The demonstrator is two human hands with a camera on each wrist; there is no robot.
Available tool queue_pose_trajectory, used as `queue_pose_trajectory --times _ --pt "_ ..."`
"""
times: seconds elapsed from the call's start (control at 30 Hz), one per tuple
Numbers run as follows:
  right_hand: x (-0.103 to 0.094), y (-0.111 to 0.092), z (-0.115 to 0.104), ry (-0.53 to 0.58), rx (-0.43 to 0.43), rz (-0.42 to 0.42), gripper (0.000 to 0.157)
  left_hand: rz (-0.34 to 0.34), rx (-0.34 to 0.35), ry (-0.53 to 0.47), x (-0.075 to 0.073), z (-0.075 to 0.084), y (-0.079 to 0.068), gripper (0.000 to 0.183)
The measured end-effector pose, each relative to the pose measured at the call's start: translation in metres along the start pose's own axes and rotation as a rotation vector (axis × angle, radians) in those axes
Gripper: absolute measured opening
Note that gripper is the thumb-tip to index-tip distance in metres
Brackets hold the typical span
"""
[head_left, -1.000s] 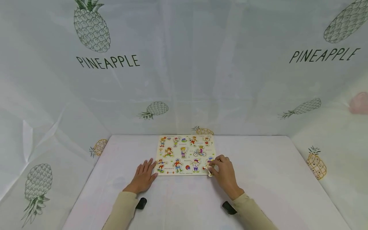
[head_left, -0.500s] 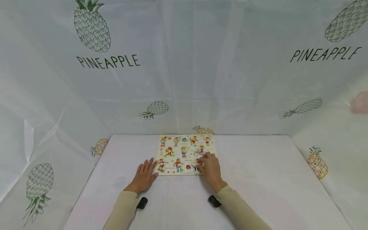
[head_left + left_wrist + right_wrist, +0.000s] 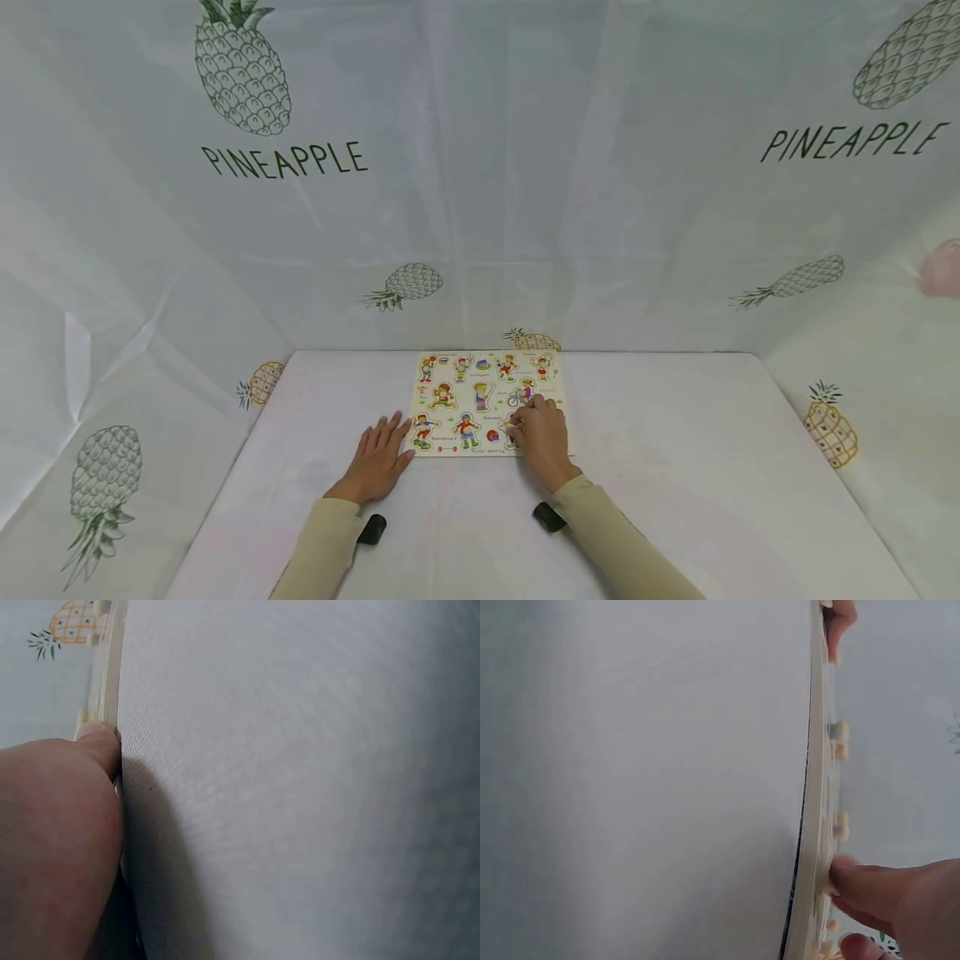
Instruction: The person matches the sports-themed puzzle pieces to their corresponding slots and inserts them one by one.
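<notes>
A cream knob puzzle board with printed sports figures lies near the back of the table. My left hand rests beside its left front corner, fingers straight and spread; the thumb touches the board's edge in the left wrist view. My right hand is over the board's front right part. Its thumb and fingers pinch a puzzle piece, a figure mostly covered by the hand. In the right wrist view the thumb is low at the board's face. The front right corner figure is hidden under the hand.
Small knobs stick up from several pieces. A white cloth printed with pineapples stands behind and beside the white table. A black device is at the left wrist, another black device at the right.
My right hand has moved left from a piece at the board's front right corner to the neighbouring front-row piece. The left hand has stayed at the left corner.
</notes>
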State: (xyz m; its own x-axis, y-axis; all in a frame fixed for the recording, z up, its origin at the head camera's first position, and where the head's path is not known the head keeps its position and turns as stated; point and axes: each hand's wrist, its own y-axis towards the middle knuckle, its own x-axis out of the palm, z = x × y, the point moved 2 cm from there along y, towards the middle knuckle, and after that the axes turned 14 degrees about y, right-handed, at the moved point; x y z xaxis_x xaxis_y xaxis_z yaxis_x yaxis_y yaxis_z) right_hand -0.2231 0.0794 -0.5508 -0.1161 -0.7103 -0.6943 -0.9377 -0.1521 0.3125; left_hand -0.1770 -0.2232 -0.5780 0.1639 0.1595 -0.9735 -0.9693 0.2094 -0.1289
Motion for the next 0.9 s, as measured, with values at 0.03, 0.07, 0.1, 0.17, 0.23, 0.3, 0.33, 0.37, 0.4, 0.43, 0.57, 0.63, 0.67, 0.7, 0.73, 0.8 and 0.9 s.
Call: queue_pose_trajectory --times 0.03,0.07,0.1,0.17,0.23,0.3,0.33,0.37,0.4,0.43,0.57,0.63,0.67,0.7,0.73,0.8,0.9 --pt "0.0005 0.0005 0.0000 0.001 0.000 0.001 0.016 0.003 0.001 0.001 -0.0003 0.0003 0.0000 0.064" --pt "0.0010 0.0007 0.0002 -0.002 0.001 0.001 0.016 0.004 0.002 0.002 -0.0004 0.0004 0.0001 0.064" --pt "0.0013 0.0011 0.0002 -0.002 0.004 0.000 0.016 0.005 0.002 0.001 -0.0005 0.0005 0.0003 0.064" --pt "0.0010 0.0015 -0.0006 -0.008 0.005 0.001 0.016 0.008 0.005 0.000 -0.0007 0.0007 0.0007 0.064" --pt "0.0003 0.0017 -0.0015 -0.020 -0.001 0.005 0.016 0.007 0.004 0.001 -0.0008 0.0008 0.0012 0.064" --pt "-0.0005 0.0018 -0.0024 -0.028 -0.002 0.005 0.017 0.007 0.004 -0.002 -0.0011 0.0009 0.0016 0.064" --pt "-0.0007 0.0018 -0.0026 -0.030 -0.001 0.004 0.017 0.006 0.005 -0.004 -0.0012 0.0010 0.0018 0.064" --pt "-0.0007 0.0018 -0.0027 -0.033 0.000 0.003 0.017 0.004 0.005 -0.004 -0.0012 0.0009 0.0019 0.064" --pt "-0.0006 0.0017 -0.0026 -0.035 0.001 0.002 0.017 0.002 0.004 -0.005 -0.0012 0.0009 0.0019 0.065" --pt "-0.0006 0.0015 -0.0027 -0.034 0.004 0.000 0.017 0.001 0.004 -0.007 -0.0011 0.0008 0.0019 0.065" --pt "-0.0009 0.0004 -0.0032 -0.039 0.009 -0.004 0.017 0.000 0.005 -0.005 -0.0002 0.0004 0.0017 0.065" --pt "-0.0007 -0.0001 -0.0030 -0.043 0.006 -0.004 0.018 0.009 0.007 -0.005 0.0007 -0.0001 0.0015 0.065" --pt "-0.0004 -0.0002 -0.0027 -0.046 0.006 -0.005 0.018 0.015 0.009 -0.001 0.0013 -0.0004 0.0013 0.064" --pt "-0.0003 -0.0006 -0.0025 -0.047 0.005 -0.005 0.018 0.022 0.011 -0.001 0.0019 -0.0008 0.0012 0.064" --pt "-0.0001 -0.0010 -0.0022 -0.047 0.002 -0.004 0.017 0.029 0.012 -0.002 0.0028 -0.0013 0.0011 0.064" --pt "0.0002 -0.0024 -0.0015 -0.049 -0.004 -0.001 0.016 0.036 0.015 0.009 0.0045 -0.0021 0.0006 0.065" --pt "-0.0016 -0.0064 -0.0014 -0.058 -0.020 0.011 0.017 0.045 0.019 0.000 0.0064 -0.0036 0.0000 0.065"
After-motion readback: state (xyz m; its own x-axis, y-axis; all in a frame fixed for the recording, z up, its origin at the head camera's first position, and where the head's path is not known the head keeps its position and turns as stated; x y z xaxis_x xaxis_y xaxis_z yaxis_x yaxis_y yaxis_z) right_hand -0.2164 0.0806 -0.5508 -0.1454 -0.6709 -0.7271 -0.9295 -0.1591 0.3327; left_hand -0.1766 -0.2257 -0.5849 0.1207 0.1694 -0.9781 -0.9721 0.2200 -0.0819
